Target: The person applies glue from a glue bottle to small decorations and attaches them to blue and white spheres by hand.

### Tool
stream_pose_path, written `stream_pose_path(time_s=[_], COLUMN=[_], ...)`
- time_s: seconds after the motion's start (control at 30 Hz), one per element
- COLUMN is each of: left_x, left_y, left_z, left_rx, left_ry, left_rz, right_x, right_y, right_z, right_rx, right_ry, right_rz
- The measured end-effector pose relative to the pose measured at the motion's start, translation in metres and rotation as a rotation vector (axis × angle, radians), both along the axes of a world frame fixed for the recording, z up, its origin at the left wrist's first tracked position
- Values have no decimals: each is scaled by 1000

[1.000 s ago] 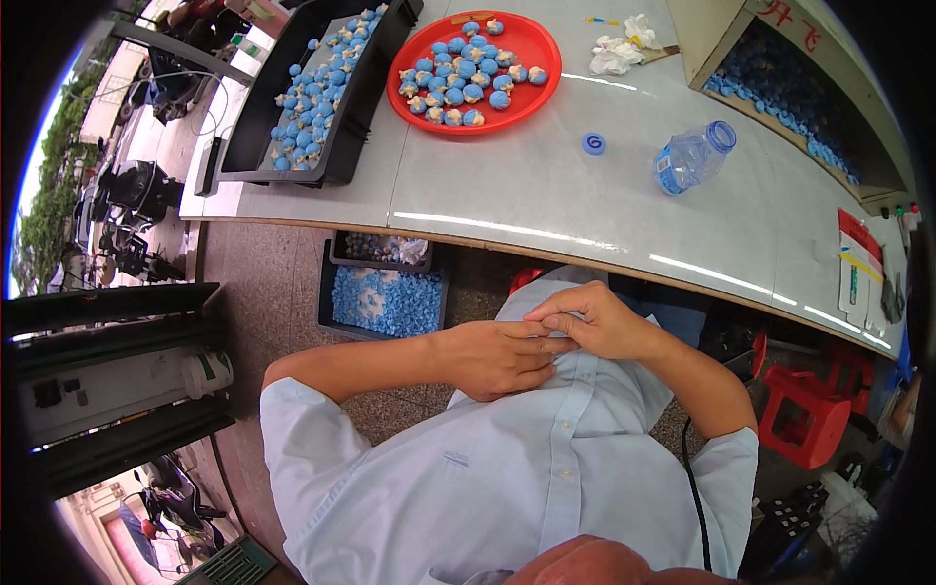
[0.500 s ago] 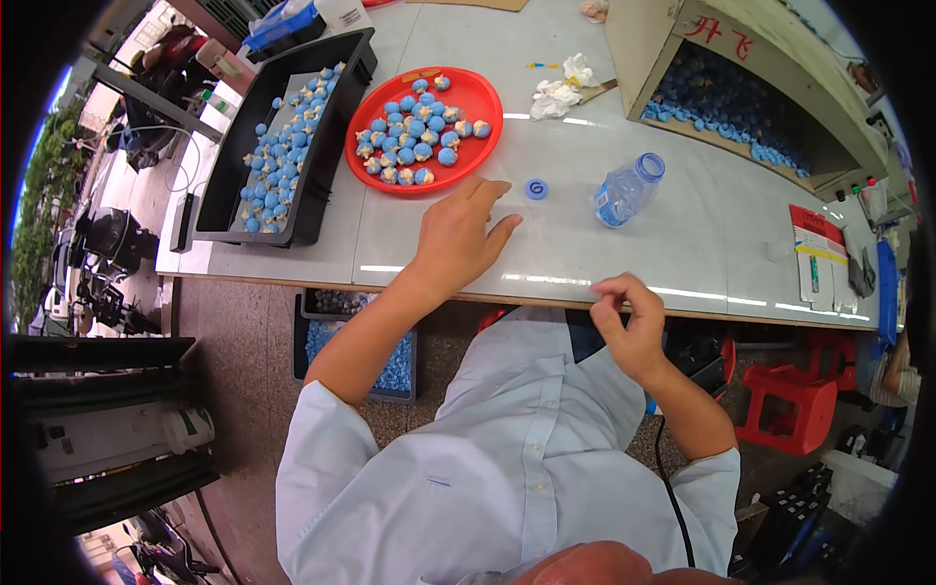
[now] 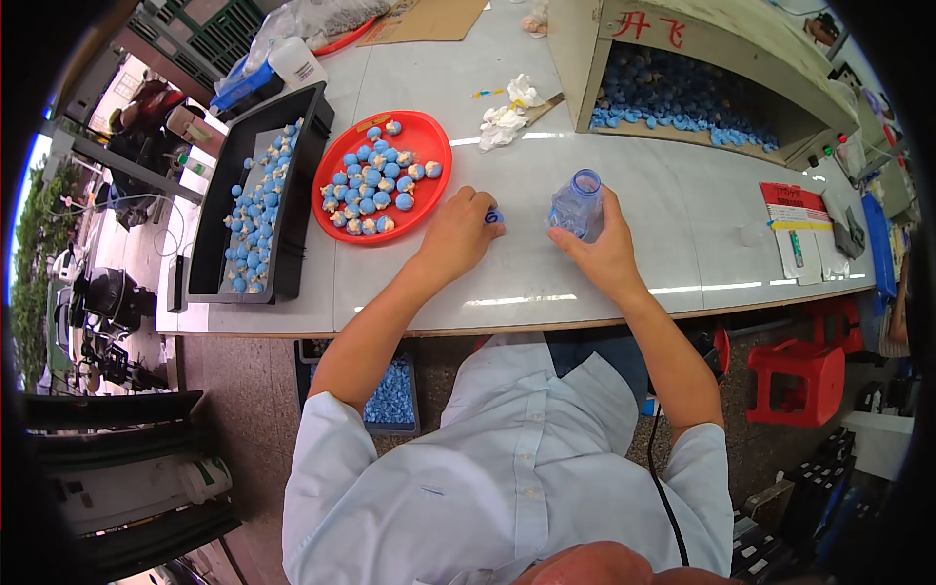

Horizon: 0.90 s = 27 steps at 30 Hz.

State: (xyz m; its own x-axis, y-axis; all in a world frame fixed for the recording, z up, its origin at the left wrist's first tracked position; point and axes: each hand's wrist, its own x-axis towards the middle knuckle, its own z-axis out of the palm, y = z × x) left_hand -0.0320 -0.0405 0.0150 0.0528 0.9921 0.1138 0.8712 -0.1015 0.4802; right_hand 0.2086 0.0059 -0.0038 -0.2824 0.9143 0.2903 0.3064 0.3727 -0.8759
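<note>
My left hand (image 3: 456,234) rests on the pale worktop (image 3: 624,263), its grip pinched on a small blue cap (image 3: 493,217) that peeks out at the fingertips; the cap lies flat under them, ring face up as far as I can tell. Just to the right of that grip, my right hand (image 3: 603,252) wraps its grip round the lower body of a clear plastic bottle (image 3: 577,207), fingers curled shut against its side. The bottle stands nearly upright, its long axis running up toward the camera and leaning slightly away from me, with the open blue-rimmed mouth at the top. Held low like this, I judge the neck is left free and the bottle steadied against the worktop, with the cap kept close beside it.

Beyond my left grip, near but apart, sits a round red tray (image 3: 343,164) heaped with blue balls, some with whitish patches. Farther left is a long black tray (image 3: 216,244) carrying a looser scatter of the same balls. Past my right grip a crumpled white tissue (image 3: 507,115) lies on the worktop, and behind it an open-fronted box (image 3: 585,39) holds many more blue pieces.
</note>
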Motion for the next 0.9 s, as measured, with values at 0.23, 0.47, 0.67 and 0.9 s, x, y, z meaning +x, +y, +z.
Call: stream_pose_path(time_s=[0.23, 0.47, 0.67, 0.9], left_x=[4, 27, 33, 29], left_y=[-6, 4, -2, 8], left_z=[75, 99, 112, 111], left_rx=[39, 184, 182, 298], left_ry=[-678, -361, -153, -50], left_rz=[-104, -294, -363, -634], right_x=[-13, -27, -27, -27], right_y=[-18, -28, -27, -24], right_z=[0, -5, -12, -15], right_rx=[-87, -41, -13, 78], right_ry=[157, 138, 140, 138], right_rz=[79, 67, 43, 55])
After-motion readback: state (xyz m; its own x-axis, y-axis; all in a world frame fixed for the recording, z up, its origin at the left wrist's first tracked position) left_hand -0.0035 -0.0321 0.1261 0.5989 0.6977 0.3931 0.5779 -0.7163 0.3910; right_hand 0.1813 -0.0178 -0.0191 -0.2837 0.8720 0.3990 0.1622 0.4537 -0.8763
